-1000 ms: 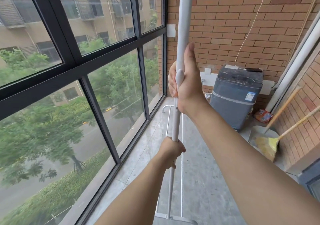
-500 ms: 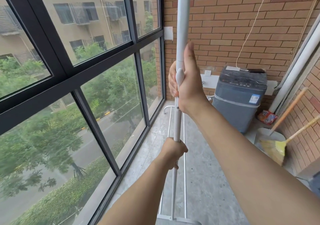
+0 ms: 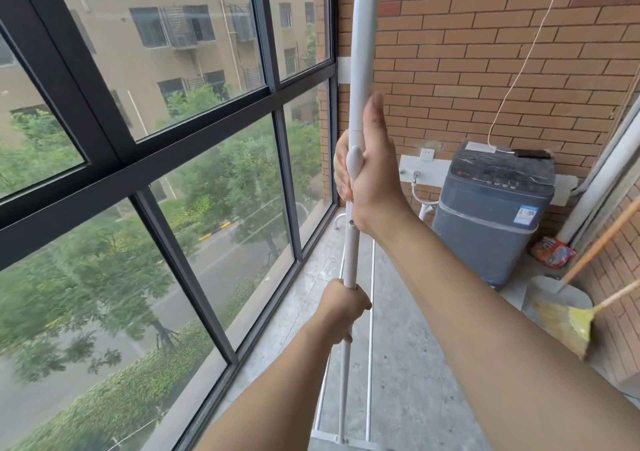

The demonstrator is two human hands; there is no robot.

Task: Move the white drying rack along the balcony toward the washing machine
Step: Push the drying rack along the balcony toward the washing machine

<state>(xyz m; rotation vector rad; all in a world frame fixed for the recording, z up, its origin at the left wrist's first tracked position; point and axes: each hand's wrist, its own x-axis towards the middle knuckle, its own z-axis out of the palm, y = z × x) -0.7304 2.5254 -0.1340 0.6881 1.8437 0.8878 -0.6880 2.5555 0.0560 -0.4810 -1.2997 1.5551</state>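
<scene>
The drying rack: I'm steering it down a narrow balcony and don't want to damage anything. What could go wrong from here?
1. The drying rack runs close beside the window glass; a tilt of the tall pole could knock it.
2. The rack's floor rails point toward the washing machine; pushing on could bump it or its hose.
3. The right hand and left hand both grip one pole, so the far end could swing toward the broom.

White drying rack [image 3: 356,69]; grey washing machine [image 3: 488,215]; orange-brown brick wall [image 3: 467,52]; black window frame [image 3: 104,159]; yellow broom [image 3: 568,322].
</scene>
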